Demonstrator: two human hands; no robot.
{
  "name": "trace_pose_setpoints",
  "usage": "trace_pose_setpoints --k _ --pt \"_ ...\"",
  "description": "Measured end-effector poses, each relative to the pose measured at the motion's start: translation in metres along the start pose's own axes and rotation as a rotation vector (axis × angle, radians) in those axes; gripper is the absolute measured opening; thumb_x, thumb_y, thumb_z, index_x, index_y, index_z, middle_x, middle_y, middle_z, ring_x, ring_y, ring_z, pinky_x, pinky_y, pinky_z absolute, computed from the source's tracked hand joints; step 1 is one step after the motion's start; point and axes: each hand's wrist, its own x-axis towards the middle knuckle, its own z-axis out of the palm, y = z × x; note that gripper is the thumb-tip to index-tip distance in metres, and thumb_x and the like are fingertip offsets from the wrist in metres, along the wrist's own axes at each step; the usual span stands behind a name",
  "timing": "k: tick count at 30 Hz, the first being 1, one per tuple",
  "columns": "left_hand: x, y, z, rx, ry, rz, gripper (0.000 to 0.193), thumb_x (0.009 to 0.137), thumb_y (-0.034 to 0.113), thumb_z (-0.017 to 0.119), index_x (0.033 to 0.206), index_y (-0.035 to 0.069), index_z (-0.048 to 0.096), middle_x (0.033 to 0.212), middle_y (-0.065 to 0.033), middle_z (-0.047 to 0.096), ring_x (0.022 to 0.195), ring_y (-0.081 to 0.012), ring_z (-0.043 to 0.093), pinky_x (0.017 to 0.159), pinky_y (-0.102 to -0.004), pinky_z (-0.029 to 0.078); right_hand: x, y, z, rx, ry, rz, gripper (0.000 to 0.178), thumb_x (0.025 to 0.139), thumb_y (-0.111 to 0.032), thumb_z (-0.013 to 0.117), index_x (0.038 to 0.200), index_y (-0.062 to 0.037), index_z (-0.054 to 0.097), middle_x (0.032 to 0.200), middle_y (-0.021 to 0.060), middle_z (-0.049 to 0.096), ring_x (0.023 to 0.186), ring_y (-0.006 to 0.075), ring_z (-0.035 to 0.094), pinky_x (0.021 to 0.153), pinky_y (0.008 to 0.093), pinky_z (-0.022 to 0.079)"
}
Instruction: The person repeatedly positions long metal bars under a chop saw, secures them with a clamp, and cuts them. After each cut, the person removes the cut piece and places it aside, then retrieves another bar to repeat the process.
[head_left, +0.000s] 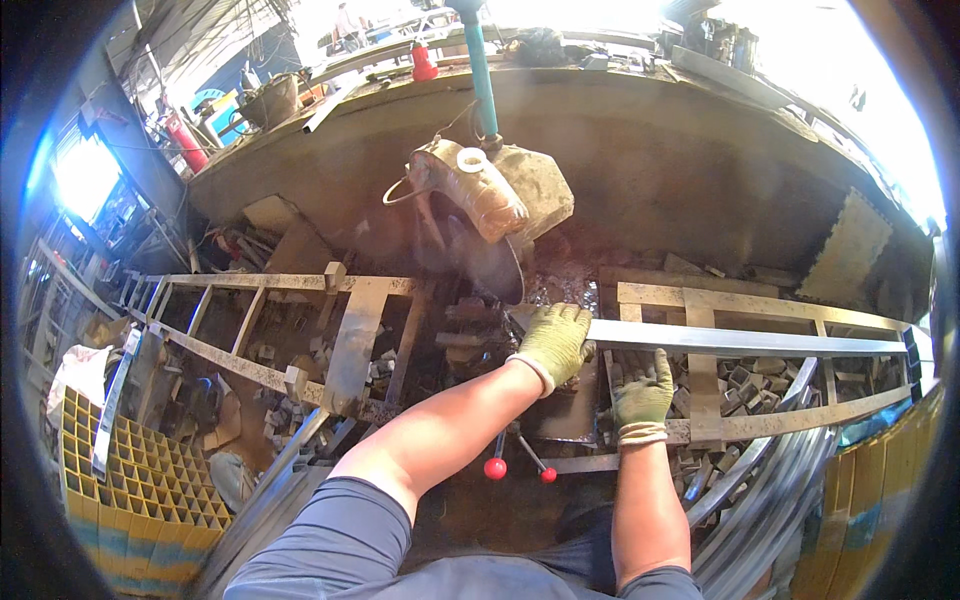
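Note:
A long shiny metal bar (745,339) lies across the slatted right-hand frame, its left end near the round saw blade (486,262). My left hand (556,345), in a yellow-green glove, is closed around that end, close to the blade. Just below the bar, my right hand (643,392) has its gloved fingers apart; its fingertips come near the bar's lower edge, and whether they touch it I cannot tell. Over the blade sits a worn brown guard (470,190) on a teal post (480,80). Two levers with red knobs, one a red ball (495,468), stand below my left hand.
On the left stands a ladder-like metal frame (250,320). Below it is a yellow stack of square tubes (140,470). Short cut-offs (745,388) lie under the right frame, with long metal bars (770,510) nearby. A dark wall (700,150) rises behind the blade.

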Motion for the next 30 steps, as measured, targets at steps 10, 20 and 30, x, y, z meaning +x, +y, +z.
trace_pose_setpoints --k 10,20,30 --pt "-0.006 0.006 -0.009 0.003 0.11 0.046 0.047 0.098 0.033 0.08 0.133 0.003 0.069 0.125 -0.0213 0.073 0.12 -0.043 0.07 0.107 -0.0548 0.053 -0.006 -0.006 0.008 -0.13 0.089 -0.161 0.04 0.107 -0.04 0.081 0.133 -0.0087 0.08 0.128 0.0083 0.085 0.108 0.0244 0.081 0.088 0.0376 0.065" --pt "-0.018 0.011 -0.046 -0.059 0.064 0.243 0.04 0.101 0.027 0.08 0.131 0.001 0.075 0.13 -0.0267 0.078 0.114 -0.0444 0.078 0.1 -0.0527 0.063 -0.027 0.001 0.023 -0.063 0.165 -0.216 0.054 0.099 -0.056 0.088 0.133 -0.0154 0.077 0.124 0.0018 0.08 0.115 0.0252 0.074 0.109 0.0464 0.059" --pt "-0.008 0.005 -0.052 -0.423 -0.38 0.126 0.037 0.117 0.035 0.059 0.122 0.004 0.079 0.116 -0.0283 0.079 0.113 -0.0506 0.073 0.098 -0.0537 0.057 -0.038 -0.026 0.033 0.108 -0.035 -0.248 0.052 0.103 -0.049 0.086 0.133 -0.0089 0.071 0.131 0.0099 0.077 0.124 0.0285 0.073 0.114 0.0473 0.058"
